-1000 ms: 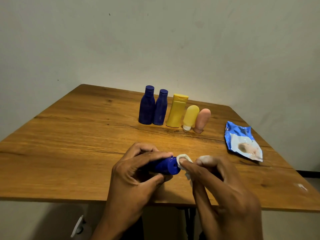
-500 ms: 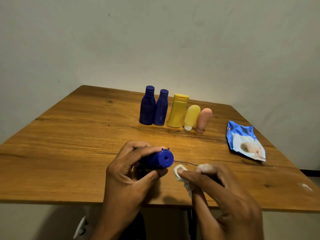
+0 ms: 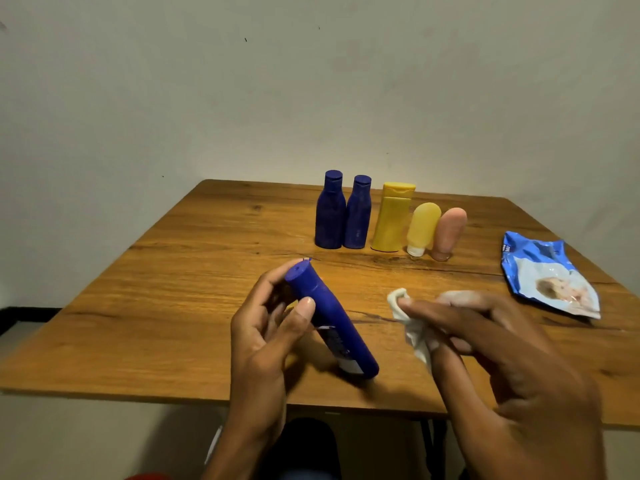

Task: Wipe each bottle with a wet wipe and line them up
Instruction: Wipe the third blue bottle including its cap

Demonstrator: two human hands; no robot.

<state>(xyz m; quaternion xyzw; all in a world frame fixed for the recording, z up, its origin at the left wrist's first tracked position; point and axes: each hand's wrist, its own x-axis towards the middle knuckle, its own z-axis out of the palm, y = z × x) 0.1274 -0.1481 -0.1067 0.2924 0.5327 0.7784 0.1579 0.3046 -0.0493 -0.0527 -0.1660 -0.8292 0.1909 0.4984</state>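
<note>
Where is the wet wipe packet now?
In the head view, the blue wet wipe packet lies flat at the table's right side, beyond the pink tube.

The blue bottle (image 3: 331,320), a second ago pointed cap-first at the right hand (image 3: 491,341) with the wet wipe (image 3: 412,327) pressed on its cap, is now swung round in the left hand (image 3: 266,327), so that its cap is tipped up and away beyond the fingertips and its base is lowered toward the table (image 3: 173,306) just right of the palm. The bottle is now gripped near the cap end between thumb and fingers, and more of its body and label is shown. The wipe is drawn off the cap and is held well apart, to the right of the bottle.
</note>
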